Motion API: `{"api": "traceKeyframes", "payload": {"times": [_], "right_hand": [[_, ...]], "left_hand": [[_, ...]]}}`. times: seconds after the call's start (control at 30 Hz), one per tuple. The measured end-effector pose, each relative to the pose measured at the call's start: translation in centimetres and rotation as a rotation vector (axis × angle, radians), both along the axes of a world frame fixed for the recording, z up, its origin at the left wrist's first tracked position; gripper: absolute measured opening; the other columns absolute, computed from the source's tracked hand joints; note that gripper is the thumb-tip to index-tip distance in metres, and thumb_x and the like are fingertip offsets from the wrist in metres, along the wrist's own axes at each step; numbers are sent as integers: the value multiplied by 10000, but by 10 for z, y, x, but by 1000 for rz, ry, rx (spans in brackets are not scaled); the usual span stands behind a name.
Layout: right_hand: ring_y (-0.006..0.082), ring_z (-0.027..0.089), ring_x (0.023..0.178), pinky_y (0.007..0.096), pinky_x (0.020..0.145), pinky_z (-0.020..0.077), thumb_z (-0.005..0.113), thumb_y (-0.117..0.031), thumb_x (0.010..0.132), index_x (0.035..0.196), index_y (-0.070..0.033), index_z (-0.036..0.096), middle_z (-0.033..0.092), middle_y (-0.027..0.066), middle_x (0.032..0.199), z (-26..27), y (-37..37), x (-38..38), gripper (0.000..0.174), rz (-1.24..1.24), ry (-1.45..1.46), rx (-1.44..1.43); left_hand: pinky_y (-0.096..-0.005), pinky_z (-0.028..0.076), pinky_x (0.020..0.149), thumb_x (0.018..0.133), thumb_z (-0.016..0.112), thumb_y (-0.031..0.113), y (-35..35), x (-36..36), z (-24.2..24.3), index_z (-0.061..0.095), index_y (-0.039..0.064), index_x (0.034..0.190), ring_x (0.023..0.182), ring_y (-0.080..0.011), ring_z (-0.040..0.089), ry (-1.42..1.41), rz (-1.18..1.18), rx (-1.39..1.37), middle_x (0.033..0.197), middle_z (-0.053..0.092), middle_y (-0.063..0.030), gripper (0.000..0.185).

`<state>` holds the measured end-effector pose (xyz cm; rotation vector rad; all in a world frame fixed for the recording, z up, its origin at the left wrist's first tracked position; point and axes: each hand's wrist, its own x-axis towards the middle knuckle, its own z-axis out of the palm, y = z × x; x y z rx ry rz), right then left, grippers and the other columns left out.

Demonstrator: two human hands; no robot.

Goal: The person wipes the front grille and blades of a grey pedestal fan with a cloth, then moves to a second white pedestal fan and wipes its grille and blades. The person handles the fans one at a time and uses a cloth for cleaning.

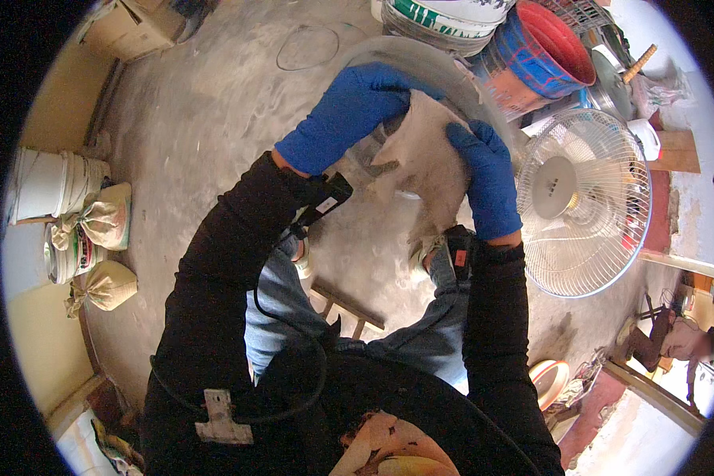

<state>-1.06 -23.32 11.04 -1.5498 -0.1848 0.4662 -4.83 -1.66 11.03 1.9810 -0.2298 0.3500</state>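
Observation:
My left hand (373,95), in a blue glove, grips the upper left edge of a dirty beige cloth (431,140). On the cloth's right side, my gloved right hand (485,160) pinches it with the thumb over the top. The cloth hangs between both hands, its lower end drooping toward my right foot. Just beyond my hands curves a large, round, greyish piece (452,68), dull and partly see-through. Cloth and gloves hide part of it, so its exact kind and what bears it up cannot be told.
A caged electric fan (583,202) stands close by my right arm. Ahead are a red-and-blue bucket (511,65) and a white bucket (446,24). Tied sacks (107,285) and white buckets (41,184) line the left wall. A person (672,342) sits at far right.

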Motion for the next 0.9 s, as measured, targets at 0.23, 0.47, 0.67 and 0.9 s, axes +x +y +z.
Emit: {"api": "traceKeyframes", "payload": {"times": [0.23,0.47,0.67,0.9], "right_hand": [[126,594,810,245,741,472,661,-212,863,972,-19,658,657,44,901,5,-2,-6,222,27,13,110],[139,581,905,267,828,460,583,-188,916,1026,-14,618,629,61,982,-2,-7,-1,208,-1,50,192],[146,583,922,276,843,461,584,-186,917,1059,-6,608,624,69,1014,-4,-11,2,230,-11,83,199],[142,590,898,260,811,465,666,-197,864,1096,-10,623,647,54,1004,-9,-8,5,302,-22,-70,111]], "left_hand": [[-325,521,781,808,592,47,13,3,-8,664,-6,1012,890,-280,652,-265,-111,189,1028,665,-146,223],[-337,504,866,836,584,72,9,2,-10,660,4,1047,970,-255,635,-57,-213,-21,1087,656,-143,234],[-301,508,841,830,614,60,4,0,4,670,-14,1049,919,-191,647,163,-129,169,1006,687,-137,239],[-304,519,823,848,614,77,7,-4,6,685,10,1046,897,-183,650,66,-212,-110,1005,689,-109,221]]}}
